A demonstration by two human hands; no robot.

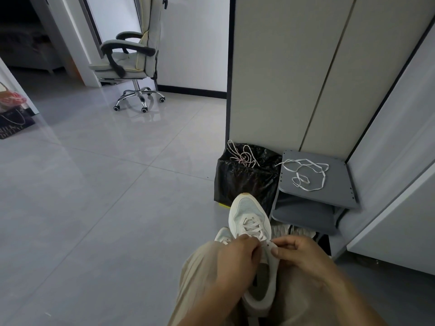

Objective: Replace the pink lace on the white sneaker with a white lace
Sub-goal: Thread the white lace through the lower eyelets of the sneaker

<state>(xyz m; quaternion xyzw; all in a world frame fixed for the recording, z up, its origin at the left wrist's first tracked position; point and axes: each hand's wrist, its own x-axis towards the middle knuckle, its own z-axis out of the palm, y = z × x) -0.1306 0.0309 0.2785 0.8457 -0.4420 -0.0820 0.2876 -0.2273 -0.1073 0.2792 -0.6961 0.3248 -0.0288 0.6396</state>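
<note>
Left grip [237,255]: fingers are curled tight at the left eyelet row of the white sneaker [249,212], near the top. What lies inside the curl is hidden.

Right grip [299,252]: thumb and forefinger are pinched on the opposite edge, at the top eyelet. A lace end may be caught there, but this cannot be told for certain.

White sneaker: it is propped on the trouser leg [200,274] with the toe pointing away. The eyelets are thus turned up towards the eyes, and the upper is steadied between the two grips while the top holes are worked.

Fitted lace [253,228]: it is crossed through the lower eyelets. It is pale, perhaps faintly pink, and its colour cannot be settled in this light.

Pink lace [242,156]: it is heaped loose on the black bin bag [244,182] and is judged to have been discarded there.

White lace [306,172]: it is laid in open loops on the grey rack [339,187], just beside the bag. It is judged to be kept within reach and untangled for threading.

Second sneaker [222,234]: it is partly hidden behind the left grip, on the floor. Its lacing cannot be read.

Stage: judged to be work at the top eyelets, though unthreading or finishing cannot be told apart.
</note>
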